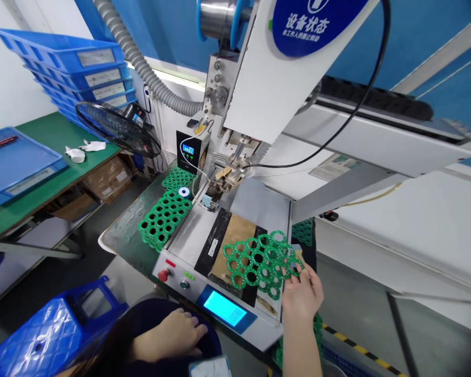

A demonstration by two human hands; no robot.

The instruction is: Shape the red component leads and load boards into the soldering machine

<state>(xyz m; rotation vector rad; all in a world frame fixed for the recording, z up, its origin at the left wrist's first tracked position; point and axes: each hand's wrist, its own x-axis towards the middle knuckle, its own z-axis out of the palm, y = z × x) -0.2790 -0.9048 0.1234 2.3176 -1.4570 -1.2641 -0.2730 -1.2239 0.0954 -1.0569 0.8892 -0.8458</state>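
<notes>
My right hand [303,296] grips the right end of a green circuit board panel [258,257] with rows of round holes. It looks like more than one layer overlaps there. The panel is over the machine's bed, above a tan plate [235,235] in a black fixture [208,246]; whether it touches them I cannot tell. Part of my fingers is hidden behind the panel. My left hand [176,335] rests on my lap, palm down, with loosely bent fingers and nothing in it.
A soldering head [225,180] hangs over the back of the bed. Left of the machine lie stacked green panels [165,217] and a solder reel [184,192]. A touch screen [224,308] and red button [164,275] line the front. A blue stool [51,335] stands at left.
</notes>
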